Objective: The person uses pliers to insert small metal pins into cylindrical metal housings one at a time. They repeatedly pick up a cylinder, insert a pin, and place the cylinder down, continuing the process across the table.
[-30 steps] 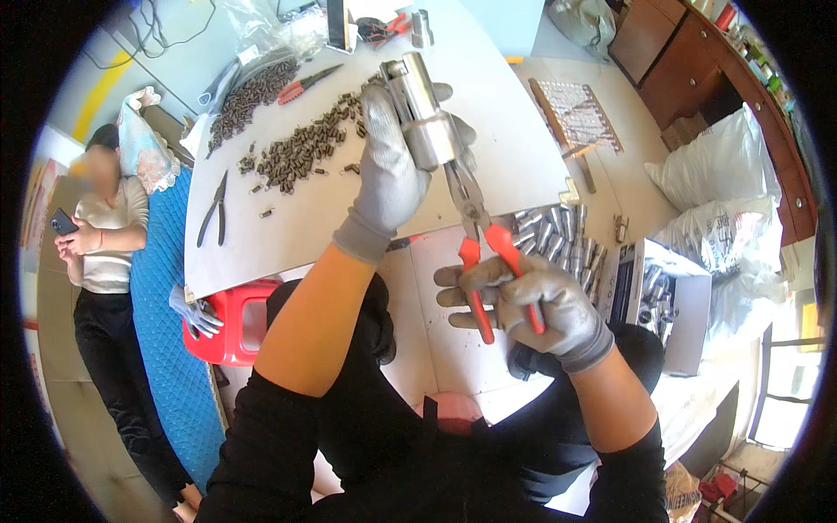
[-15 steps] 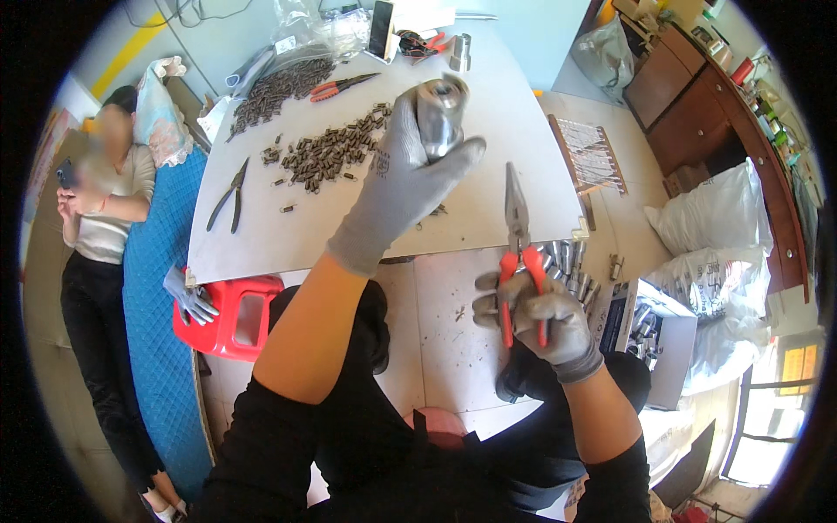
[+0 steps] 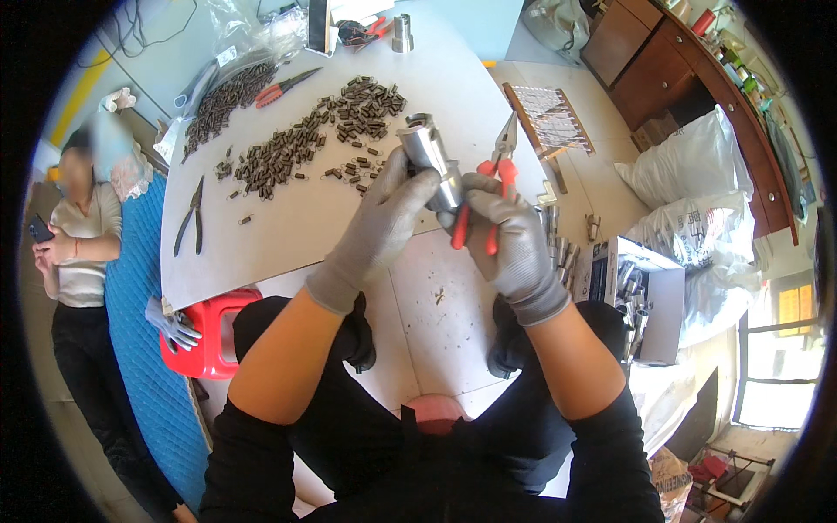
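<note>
My gloved left hand [image 3: 390,207] is closed around a shiny metal cylinder [image 3: 425,145], tilted over the table's front edge. Its open upper end leans to the left. In my gloved right hand [image 3: 514,234] is a pair of needle-nose pliers [image 3: 505,144] with red handles, the jaws pointing up and away from the cylinder. The fingertips of that hand reach the cylinder's lower end; whether they pinch anything there I cannot make out. Beyond my left hand, a heap of small coil springs [image 3: 283,159] spreads across the white table [image 3: 466,91].
Orange-handled pliers [image 3: 283,89] and dark pliers [image 3: 189,218] lie on the table. Another metal cylinder [image 3: 402,35] stands at the back. Right of my knees, a box [image 3: 660,305] holds metal cylinders. A red stool [image 3: 202,331] stands left; a person [image 3: 83,235] is beyond it.
The cylinder has come down nearer to me in my left hand and tilted. My right hand has risen beside it with the pliers. The view has shifted slightly.
</note>
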Available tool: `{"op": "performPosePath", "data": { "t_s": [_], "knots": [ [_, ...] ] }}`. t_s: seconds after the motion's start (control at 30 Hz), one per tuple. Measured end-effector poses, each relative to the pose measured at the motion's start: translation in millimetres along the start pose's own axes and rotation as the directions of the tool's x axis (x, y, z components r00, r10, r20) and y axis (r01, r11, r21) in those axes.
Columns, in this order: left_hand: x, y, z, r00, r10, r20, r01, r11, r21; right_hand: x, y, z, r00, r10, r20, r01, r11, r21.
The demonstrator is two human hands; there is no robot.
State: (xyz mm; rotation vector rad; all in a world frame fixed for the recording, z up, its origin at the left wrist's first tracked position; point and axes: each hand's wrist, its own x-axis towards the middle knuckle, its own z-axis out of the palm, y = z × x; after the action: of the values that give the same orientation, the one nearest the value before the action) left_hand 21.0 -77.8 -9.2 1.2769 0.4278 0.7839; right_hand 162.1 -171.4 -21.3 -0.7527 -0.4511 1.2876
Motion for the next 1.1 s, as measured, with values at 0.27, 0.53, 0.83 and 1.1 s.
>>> {"op": "performPosePath", "data": {
  "t_s": [0.27,0.53,0.83,1.1],
  "knots": [
    [1,8,-13,0.958,-0.282,0.059,0.288,0.941,-0.178,6,1,-4,0.956,0.264,0.128,-0.286,0.935,0.209],
    [19,9,-46,0.925,-0.332,-0.187,0.046,0.584,-0.81,8,6,-22,0.946,0.322,0.041,-0.324,0.945,0.055],
    [14,5,-71,0.955,-0.274,-0.11,0.059,0.544,-0.837,-1,19,-13,0.897,0.441,0.011,-0.437,0.892,-0.117],
    [16,36,-102,0.939,0.034,-0.343,-0.277,0.668,-0.691,-11,11,-19,0.857,0.476,0.198,-0.119,0.556,-0.822]
  ]
}}
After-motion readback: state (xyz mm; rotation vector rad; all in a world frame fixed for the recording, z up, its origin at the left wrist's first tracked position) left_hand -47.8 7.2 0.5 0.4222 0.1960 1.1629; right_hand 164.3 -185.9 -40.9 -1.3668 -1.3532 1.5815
